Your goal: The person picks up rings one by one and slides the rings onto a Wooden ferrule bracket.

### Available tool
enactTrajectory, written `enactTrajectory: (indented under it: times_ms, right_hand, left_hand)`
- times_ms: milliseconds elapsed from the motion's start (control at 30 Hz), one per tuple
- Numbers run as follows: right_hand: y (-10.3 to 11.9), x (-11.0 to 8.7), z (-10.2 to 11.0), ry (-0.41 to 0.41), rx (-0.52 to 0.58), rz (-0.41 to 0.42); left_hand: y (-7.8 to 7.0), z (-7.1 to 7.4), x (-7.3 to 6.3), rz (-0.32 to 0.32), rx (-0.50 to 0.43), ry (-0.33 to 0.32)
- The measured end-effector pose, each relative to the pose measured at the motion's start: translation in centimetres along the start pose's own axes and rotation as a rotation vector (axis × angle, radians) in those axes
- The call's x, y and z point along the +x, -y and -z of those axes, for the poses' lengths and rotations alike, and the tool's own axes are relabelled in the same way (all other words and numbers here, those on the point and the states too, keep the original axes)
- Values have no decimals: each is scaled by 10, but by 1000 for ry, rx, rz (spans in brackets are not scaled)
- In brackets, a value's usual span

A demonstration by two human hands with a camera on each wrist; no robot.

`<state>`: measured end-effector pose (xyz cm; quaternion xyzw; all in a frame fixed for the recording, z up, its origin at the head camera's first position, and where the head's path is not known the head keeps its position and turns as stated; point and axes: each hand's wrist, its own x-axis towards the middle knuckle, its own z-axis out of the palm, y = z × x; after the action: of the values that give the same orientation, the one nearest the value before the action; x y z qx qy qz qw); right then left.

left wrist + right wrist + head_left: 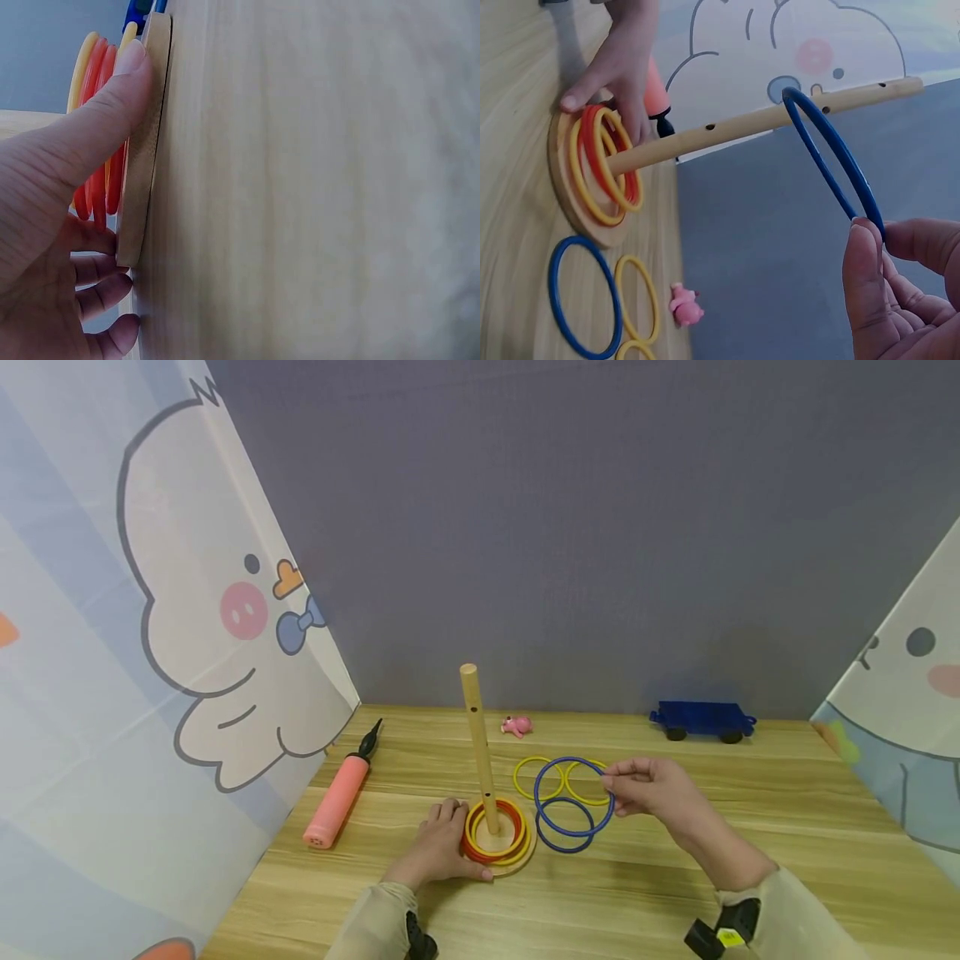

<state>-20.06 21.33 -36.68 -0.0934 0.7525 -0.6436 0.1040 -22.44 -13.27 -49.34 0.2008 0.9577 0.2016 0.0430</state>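
A wooden ring-toss stand (481, 743) stands upright on the table, with red and yellow rings (591, 142) stacked around the foot of its pole. My left hand (438, 852) grips the round base (139, 195) at its left side, the thumb along the near edge beside the rings. Between thumb and fingertips, my right hand (652, 789) pinches a blue ring (845, 156) in the air, right of the pole and apart from it in the head view. Below that ring, another blue ring (566, 850) lies flat near two yellow rings (515, 772).
A pink hand pump (337, 802) with a black nozzle lies at the left. Behind the stand is a small pink toy animal (517, 726). A blue toy wagon (702, 718) sits at the back right, close to the grey backdrop (570, 543).
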Motion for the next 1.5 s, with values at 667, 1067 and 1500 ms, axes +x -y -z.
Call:
enactTrajectory:
  times_ms: [667, 1067, 1500]
  right_hand:
    - [34, 5, -17, -8, 50, 73]
    - [61, 14, -34, -44, 150, 123]
    - [90, 15, -47, -90, 235, 125]
  left_hand:
    - [-3, 2, -1, -1, 9, -7]
    - [-1, -1, 1, 0, 31, -9]
    - [-3, 2, -1, 7, 28, -3]
